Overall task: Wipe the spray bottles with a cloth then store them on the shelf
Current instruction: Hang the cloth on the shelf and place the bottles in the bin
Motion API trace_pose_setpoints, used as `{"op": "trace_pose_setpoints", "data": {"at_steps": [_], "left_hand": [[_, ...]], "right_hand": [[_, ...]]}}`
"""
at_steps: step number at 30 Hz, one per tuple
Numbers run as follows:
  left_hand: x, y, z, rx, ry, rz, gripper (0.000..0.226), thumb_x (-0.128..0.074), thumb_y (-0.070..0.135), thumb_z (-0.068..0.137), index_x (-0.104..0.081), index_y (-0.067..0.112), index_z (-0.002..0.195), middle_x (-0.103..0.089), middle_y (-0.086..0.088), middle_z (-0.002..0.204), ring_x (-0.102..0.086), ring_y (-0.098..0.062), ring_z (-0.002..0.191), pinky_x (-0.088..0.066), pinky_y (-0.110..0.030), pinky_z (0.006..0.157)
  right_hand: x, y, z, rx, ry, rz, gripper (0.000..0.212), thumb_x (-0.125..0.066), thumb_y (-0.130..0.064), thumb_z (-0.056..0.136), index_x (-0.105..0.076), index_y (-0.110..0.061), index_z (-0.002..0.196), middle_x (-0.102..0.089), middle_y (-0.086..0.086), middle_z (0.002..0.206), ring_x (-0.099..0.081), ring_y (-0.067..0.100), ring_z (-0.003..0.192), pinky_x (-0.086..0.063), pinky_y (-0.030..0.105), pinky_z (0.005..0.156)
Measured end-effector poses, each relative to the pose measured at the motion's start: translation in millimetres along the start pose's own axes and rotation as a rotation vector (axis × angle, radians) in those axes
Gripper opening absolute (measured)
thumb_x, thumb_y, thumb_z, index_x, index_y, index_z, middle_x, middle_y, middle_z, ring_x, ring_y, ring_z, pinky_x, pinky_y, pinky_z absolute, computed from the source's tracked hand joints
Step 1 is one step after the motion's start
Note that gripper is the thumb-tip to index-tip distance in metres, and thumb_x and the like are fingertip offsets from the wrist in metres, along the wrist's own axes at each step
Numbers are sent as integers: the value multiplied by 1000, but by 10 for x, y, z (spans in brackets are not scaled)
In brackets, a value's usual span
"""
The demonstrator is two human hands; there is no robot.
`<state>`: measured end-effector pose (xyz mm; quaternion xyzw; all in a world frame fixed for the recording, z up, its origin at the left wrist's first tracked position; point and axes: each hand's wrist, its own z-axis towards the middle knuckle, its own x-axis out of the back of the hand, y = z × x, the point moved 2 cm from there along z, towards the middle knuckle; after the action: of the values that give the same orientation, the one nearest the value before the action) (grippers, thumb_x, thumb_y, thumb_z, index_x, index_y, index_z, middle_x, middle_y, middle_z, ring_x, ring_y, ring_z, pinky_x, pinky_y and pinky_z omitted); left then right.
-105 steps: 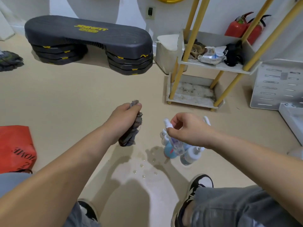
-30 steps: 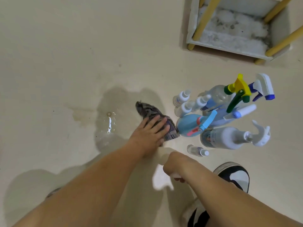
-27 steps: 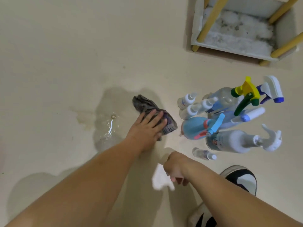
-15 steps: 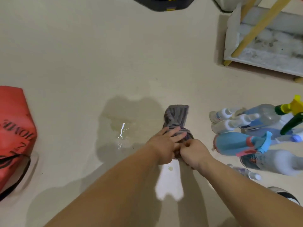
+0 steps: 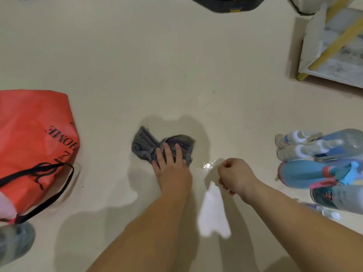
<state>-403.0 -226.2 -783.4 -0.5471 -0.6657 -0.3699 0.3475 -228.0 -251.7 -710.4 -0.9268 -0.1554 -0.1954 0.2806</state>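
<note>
Beige floor (image 5: 176, 65) w/ grey cloth (image 5: 145, 144), small wet patch (image 5: 208, 166), spray bottles (image 5: 306, 173) (rt edge), red bag (image 5: 33, 134) at left

Bare floor (image 5: 157, 75) runs open from the middle to the far side, between the red bag (image 5: 35, 146) on the left and the clustered spray bottles (image 5: 322, 165) on the right. The shelf (image 5: 337, 61) blocks the far right; a black step platform (image 5: 229, 5) lines the far edge.
</note>
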Motion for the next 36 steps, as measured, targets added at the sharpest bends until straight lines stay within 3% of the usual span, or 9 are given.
{"op": "trace_pose_setpoints", "data": {"at_steps": [3,8,10,13,16,22,25,30,36], "left_hand": [[-322,371,-563,-302,-72,110,69,-20,33,103,4,24,168,14,-9,175,19,-39,159,7,-58,128],[-472,501,-612,-995,-194,341,61,-37,40,93,-50,32,152,-39,-2,166,-28,-32,157,-20,-51,128],[-284,421,-350,-895,-68,305,57,-35,43,96,-56,33,149,-43,-3,164,-37,-31,153,-20,-49,126],[78,183,116,-370,20,195,58,-33,44,108,-22,36,165,-8,-2,176,-9,-30,161,-11,-51,127],[326,89,182,-11,47,75,55,-39,44,108,-27,31,160,-22,-11,166,-24,-38,148,-36,-50,114],[-170,681,-500,-273,0,96,48,-87,28,65,-64,20,106,-57,-13,110,-55,-35,90,-52,-39,67],[-278,1043,-764,-560,-175,129,36,-61,17,95,-57,19,131,-49,-8,130,-46,-33,107,-53,-44,88],[171,1220,-642,-308,-341,-443,26,-45,11,91,-67,24,87,-72,0,93,-70,-24,90,-59,-36,77],[1389,1294,-749,-211,-347,-893,13,-60,13,97,-71,8,92,-77,-18,97,-74,-33,87,-62,-43,80]], "right_hand": [[124,109,-39,27,200,-30,14,-48,-16,90,-61,-13,93,-70,9,90,-66,31,82,-52,37,72],[349,314,-107,-22,255,-32,9,-53,-16,90,-61,-17,96,-66,7,88,-63,27,79,-52,36,67],[378,391,-100,-61,218,2,13,-52,-15,85,-64,-14,91,-71,15,86,-67,35,77,-59,45,69],[366,389,-125,-93,114,60,20,-47,-11,89,-66,-5,93,-73,20,82,-61,30,60,-53,36,56],[304,328,-149,-88,22,108,18,-45,-8,92,-63,-4,89,-69,14,72,-56,22,52,-44,29,52],[299,309,-131,-24,71,120,17,-47,-13,92,-60,-7,83,-71,14,75,-59,27,58,-49,37,51],[460,337,-207,2,225,112,12,-51,-15,92,-62,-17,87,-70,7,81,-66,26,73,-53,36,60],[794,369,-342,-2,247,167,10,-51,-17,90,-61,-16,92,-70,8,83,-65,28,74,-54,37,64],[1158,-133,-819,5,-12,408,37,-59,-50,99,-64,-13,97,-68,7,96,-69,27,90,-59,38,73]]}}
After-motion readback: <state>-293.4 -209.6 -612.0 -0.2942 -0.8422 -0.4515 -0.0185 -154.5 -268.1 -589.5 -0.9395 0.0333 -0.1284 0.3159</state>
